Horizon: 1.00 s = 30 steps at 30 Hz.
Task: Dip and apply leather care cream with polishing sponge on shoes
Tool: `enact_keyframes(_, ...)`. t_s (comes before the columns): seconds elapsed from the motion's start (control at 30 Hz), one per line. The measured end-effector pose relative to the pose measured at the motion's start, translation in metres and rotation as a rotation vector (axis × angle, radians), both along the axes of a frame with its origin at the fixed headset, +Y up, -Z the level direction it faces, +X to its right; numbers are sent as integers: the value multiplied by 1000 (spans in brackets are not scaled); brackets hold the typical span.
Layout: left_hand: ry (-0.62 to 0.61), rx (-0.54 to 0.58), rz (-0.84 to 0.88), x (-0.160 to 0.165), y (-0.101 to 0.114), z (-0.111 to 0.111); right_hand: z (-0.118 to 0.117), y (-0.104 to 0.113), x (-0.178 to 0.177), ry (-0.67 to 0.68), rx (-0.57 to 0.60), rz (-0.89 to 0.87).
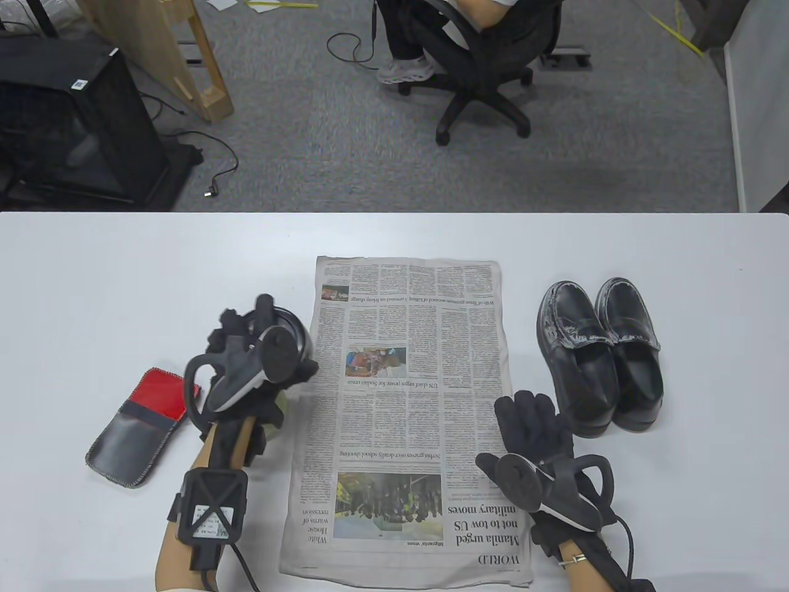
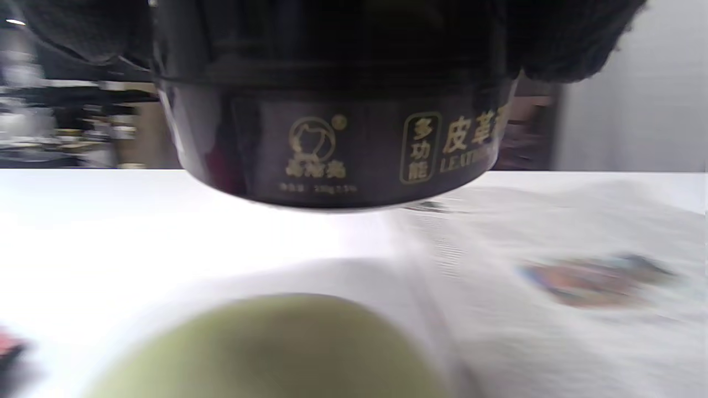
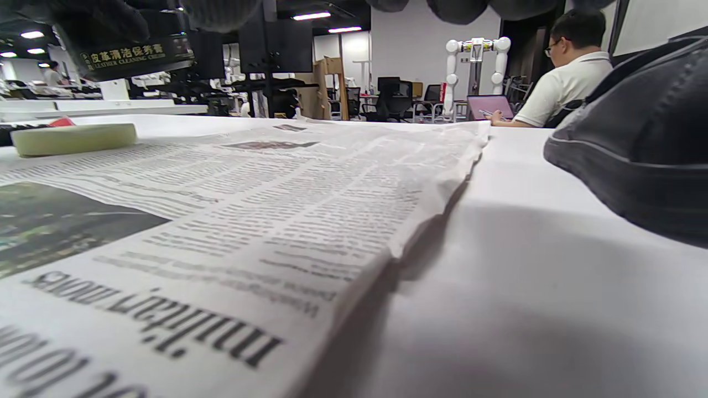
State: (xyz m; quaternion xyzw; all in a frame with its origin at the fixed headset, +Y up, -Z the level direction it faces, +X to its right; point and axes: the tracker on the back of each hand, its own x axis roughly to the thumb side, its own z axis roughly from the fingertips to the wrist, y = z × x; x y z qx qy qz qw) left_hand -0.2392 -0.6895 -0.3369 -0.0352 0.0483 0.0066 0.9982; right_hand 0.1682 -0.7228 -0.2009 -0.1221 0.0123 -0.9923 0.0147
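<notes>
Table view: left hand (image 1: 259,364) clamped on the black cream jar (image 2: 337,143), lifted just off the desk (image 1: 123,277) by the newspaper's left edge. Sponge (image 2: 265,348), pale green, lies on the desk under/near that hand, beside the newspaper (image 1: 400,419), which sits mid-desk. Right hand (image 1: 536,444) flat, fingers straight, resting on the paper's right edge, gripping nothing. Pair of black shoes (image 1: 598,351) stands side by side on the desk's right part, just beyond the right hand. Red-and-black pouch (image 1: 138,425) near the left edge.
</notes>
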Motion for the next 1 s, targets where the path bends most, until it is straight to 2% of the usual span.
enact_keyframes(0.13,105,-47,42,-31,-23,-24,-3,-2,-1,-16,-8,3)
enact_keyframes(0.23,152,-93,71,-39,-39,-36,-3,-3,-2,-15,-7,11)
enact_keyframes(0.4,174,-131,90,-40,-57,-44,-3,-6,-2,-12,-24,26)
enact_keyframes(0.47,163,-135,7,-36,-57,-43,-4,-9,-3,-8,-35,32)
enact_keyframes(0.53,151,-168,-4,-33,-54,-40,-4,-11,-4,-3,-45,40)
enact_keyframes(0.67,116,-78,70,-27,-39,-26,-2,-13,-6,15,-46,34)
enact_keyframes(0.77,9,-11,188,-15,-25,-5,-2,-14,-6,32,-56,11)
enact_keyframes(0.9,-220,65,329,14,-15,38,0,-13,-6,50,-44,-9)
enact_keyframes(1.0,-392,43,321,41,-18,72,2,-11,-6,68,-31,-37)
